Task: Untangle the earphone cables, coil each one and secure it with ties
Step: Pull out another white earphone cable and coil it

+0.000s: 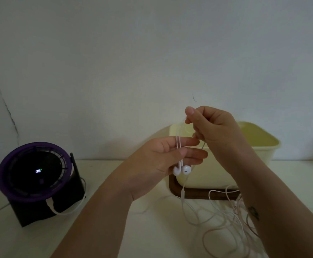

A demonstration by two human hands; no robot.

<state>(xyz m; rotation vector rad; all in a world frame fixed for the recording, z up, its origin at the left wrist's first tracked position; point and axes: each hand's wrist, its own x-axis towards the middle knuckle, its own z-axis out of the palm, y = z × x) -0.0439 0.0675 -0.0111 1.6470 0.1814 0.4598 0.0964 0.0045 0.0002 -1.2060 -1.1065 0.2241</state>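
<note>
My left hand point(163, 157) is raised over the table and pinches two thin white earphone strands between thumb and fingers. Two white earbuds point(182, 170) dangle just below that hand. My right hand point(213, 125) is higher and to the right, with its thumb and fingers pinching the same white cable. From there the cable drops past an inline remote point(182, 194) into a loose tangle of white cables point(230, 220) lying on the table under my right forearm. A pinkish strand runs through the tangle.
A cream plastic box point(259, 146) stands on a dark wooden tray point(174, 190) behind my hands. A purple-rimmed desk fan point(34, 170) on a black base stands at the left, with its own white cord. The table is white and a plain wall is behind.
</note>
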